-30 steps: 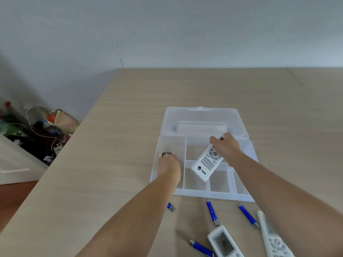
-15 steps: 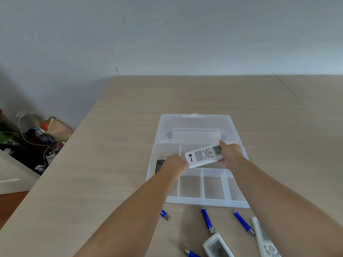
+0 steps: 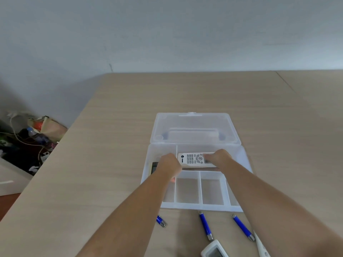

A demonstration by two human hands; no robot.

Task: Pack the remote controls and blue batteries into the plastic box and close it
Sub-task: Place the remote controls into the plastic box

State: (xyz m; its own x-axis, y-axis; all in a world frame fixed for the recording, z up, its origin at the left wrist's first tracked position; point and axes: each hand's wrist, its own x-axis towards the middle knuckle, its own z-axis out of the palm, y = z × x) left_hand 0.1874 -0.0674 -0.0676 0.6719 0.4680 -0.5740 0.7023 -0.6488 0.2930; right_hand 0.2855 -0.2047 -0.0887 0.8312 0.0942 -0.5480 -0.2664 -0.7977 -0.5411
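A clear plastic box [image 3: 187,205] with dividers lies open on the table, its lid [image 3: 194,127] folded flat behind it. My right hand [image 3: 220,157] holds a white remote [image 3: 193,160] that lies sideways in the long rear compartment. My left hand [image 3: 169,164] is closed at the remote's left end, over the left compartment, where another remote [image 3: 153,166] with a dark screen shows partly. In front of the box lie three blue batteries [image 3: 160,220] [image 3: 205,226] [image 3: 242,227] and two more white remotes [image 3: 213,251] [image 3: 261,247], cut by the frame edge.
The wooden table [image 3: 111,164] ends at its left edge, and beyond it on the floor sits clutter with bags, cables and a bottle [image 3: 35,134]. A grey wall [image 3: 167,34] stands behind the table.
My right hand turned the white remote from tilted to sideways and lowered it into the rear compartment. My left hand shifted right to the remote's left end. The view moved closer.
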